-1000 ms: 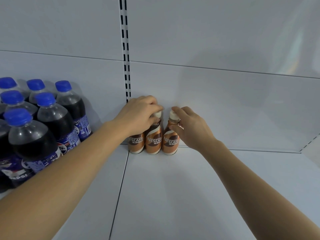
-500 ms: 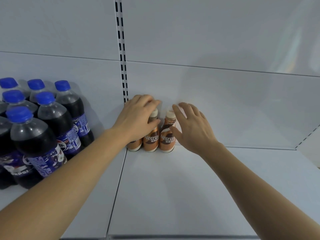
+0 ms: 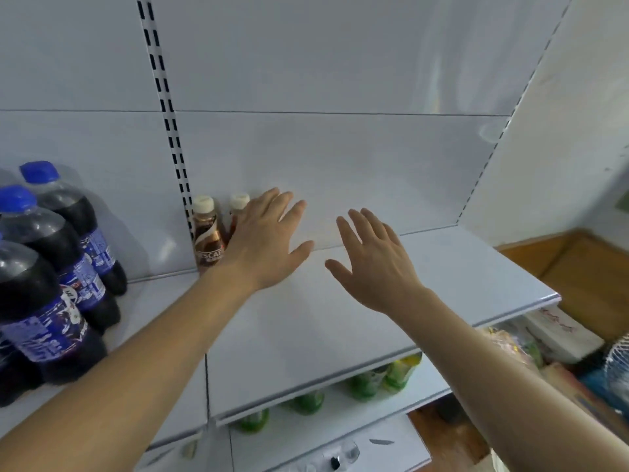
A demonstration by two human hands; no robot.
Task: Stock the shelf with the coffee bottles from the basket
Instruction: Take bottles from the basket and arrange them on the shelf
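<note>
Small brown Nescafe coffee bottles with cream caps stand at the back left corner of the white shelf [image 3: 340, 321], against the back panel. One coffee bottle [image 3: 207, 233] shows fully; a second bottle [image 3: 237, 207] is mostly hidden behind my left hand [image 3: 263, 243]. My left hand is open, fingers spread, just in front of the bottles and holding nothing. My right hand [image 3: 371, 264] is open too, hovering above the shelf further right, apart from the bottles. The basket is not in view.
Large cola bottles [image 3: 51, 277] with blue caps fill the shelf at left. Green bottles [image 3: 367, 383] stand on the shelf below. Packaged goods [image 3: 558, 332] and a white fan [image 3: 616, 366] sit at lower right over a wooden floor.
Both hands have let go of the coffee bottles, opened and drawn back toward me. The view has swung right and down, so the shelf's front edge and the lower shelf now show.
</note>
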